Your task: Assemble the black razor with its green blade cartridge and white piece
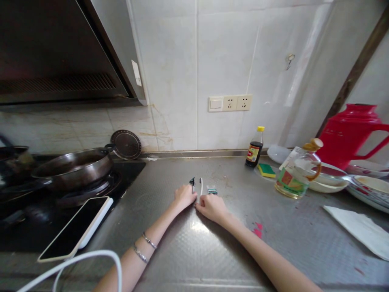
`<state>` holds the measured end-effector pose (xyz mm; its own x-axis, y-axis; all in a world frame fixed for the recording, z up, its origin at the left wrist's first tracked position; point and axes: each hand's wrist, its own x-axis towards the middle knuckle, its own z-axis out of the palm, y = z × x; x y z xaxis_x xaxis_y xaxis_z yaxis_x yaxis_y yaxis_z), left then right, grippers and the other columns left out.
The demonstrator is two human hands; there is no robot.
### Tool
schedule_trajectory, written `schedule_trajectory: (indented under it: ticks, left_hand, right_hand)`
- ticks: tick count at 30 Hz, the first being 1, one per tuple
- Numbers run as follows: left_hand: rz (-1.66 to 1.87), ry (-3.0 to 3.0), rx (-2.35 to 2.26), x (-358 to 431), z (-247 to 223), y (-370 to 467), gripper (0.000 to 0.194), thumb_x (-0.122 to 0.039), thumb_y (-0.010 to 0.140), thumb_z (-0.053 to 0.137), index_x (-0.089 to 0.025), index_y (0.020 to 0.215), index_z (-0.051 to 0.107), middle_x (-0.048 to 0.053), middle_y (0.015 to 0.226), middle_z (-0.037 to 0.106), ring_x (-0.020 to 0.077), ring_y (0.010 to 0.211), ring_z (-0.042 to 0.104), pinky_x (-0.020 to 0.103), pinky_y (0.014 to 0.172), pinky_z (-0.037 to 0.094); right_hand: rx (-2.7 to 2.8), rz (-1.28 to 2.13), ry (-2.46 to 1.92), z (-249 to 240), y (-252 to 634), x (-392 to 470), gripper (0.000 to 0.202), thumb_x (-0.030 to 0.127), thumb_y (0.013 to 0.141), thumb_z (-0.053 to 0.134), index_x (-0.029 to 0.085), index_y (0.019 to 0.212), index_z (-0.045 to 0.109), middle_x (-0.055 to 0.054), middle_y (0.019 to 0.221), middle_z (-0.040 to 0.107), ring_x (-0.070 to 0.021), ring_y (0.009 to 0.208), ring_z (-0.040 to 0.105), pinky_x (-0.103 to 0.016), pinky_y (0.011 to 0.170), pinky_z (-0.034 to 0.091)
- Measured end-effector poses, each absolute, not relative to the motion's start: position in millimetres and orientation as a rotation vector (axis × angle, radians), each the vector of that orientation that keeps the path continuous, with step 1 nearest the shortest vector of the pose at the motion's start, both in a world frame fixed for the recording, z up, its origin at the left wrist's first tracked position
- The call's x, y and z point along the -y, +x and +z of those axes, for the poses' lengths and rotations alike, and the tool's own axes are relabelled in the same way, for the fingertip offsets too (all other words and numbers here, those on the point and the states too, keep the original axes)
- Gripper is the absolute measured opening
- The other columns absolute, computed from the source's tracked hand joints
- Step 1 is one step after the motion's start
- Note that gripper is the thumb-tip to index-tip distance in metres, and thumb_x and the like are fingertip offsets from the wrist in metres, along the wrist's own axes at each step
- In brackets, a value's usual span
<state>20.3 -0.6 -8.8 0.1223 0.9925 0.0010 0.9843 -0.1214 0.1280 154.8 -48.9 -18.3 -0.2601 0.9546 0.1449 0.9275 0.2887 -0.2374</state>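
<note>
My left hand (184,196) rests on the metal counter with its fingers curled closed. Just past its knuckles is a small dark-headed razor (192,184), its handle's lower end close to the hand. Beside it my right hand (212,207) also lies closed, its thumb side towards the left hand, with a narrow gap between the two. A thin white stick (201,185), of a kind I cannot make out, lies ahead of that gap. Directly beyond the right knuckles sits a small clear-and-green packet (212,190), partly hidden. Neither hand shows anything held.
At left, a phone (74,229) with a white cable (100,253) leans over the stove edge, near a steel pan (77,168). To the right stand a sauce bottle (254,150), a sponge (266,170), a glass oil jug (293,176), stacked bowls (330,182) and a red thermos (346,134).
</note>
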Motion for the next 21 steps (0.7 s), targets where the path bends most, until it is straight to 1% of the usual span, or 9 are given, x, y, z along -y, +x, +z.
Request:
schedule_trajectory:
  ticks: [5,9,15,18,21]
  left_hand:
    - [0.125,2.277,-2.018,2,-9,23,0.031,-0.037,0.077,0.045,-0.018,0.088,0.066,0.013,0.092,0.068,0.0247,0.088,0.063,0.030,0.070,0.047]
    - [0.132,2.286,-2.007,4,-8,23,0.030,-0.037,0.077,0.045,-0.018,0.086,0.066,0.013,0.089,0.068,0.0252,0.087,0.064,0.031,0.069,0.047]
    - [0.155,2.303,-2.004,3,-11,21,0.030,-0.039,0.077,0.046,-0.018,0.086,0.066,0.012,0.087,0.068,0.0250,0.085,0.064,0.031,0.069,0.046]
    - [0.169,2.302,-2.011,3,-13,21,0.030,-0.040,0.077,0.047,-0.019,0.085,0.066,0.012,0.087,0.068,0.0249,0.085,0.064,0.031,0.069,0.046]
    - [0.206,2.298,-2.000,2,-12,20,0.034,-0.045,0.078,0.045,-0.019,0.082,0.066,0.011,0.086,0.068,0.0250,0.085,0.064,0.032,0.069,0.046]
  right_hand:
    - [2.280,0.098,-1.813,-15,151,53,0.033,0.036,0.081,0.042,0.016,0.071,0.067,-0.011,0.075,0.069,-0.0237,0.073,0.064,-0.027,0.061,0.042]
    - [2.264,0.115,-1.858,-12,153,53,0.033,0.034,0.079,0.042,0.015,0.071,0.067,-0.012,0.077,0.069,-0.0252,0.075,0.065,-0.028,0.062,0.043]
    - [2.274,0.159,-1.891,-10,155,52,0.030,0.032,0.077,0.043,0.014,0.075,0.067,-0.015,0.083,0.069,-0.0263,0.081,0.064,-0.029,0.065,0.044]
    - [2.271,0.171,-1.900,-9,156,52,0.030,0.034,0.077,0.044,0.014,0.078,0.068,-0.015,0.084,0.069,-0.0260,0.081,0.064,-0.030,0.066,0.043]
    - [2.262,0.164,-1.903,-8,157,52,0.034,0.039,0.078,0.043,0.015,0.078,0.067,-0.015,0.082,0.068,-0.0251,0.078,0.064,-0.029,0.064,0.043]
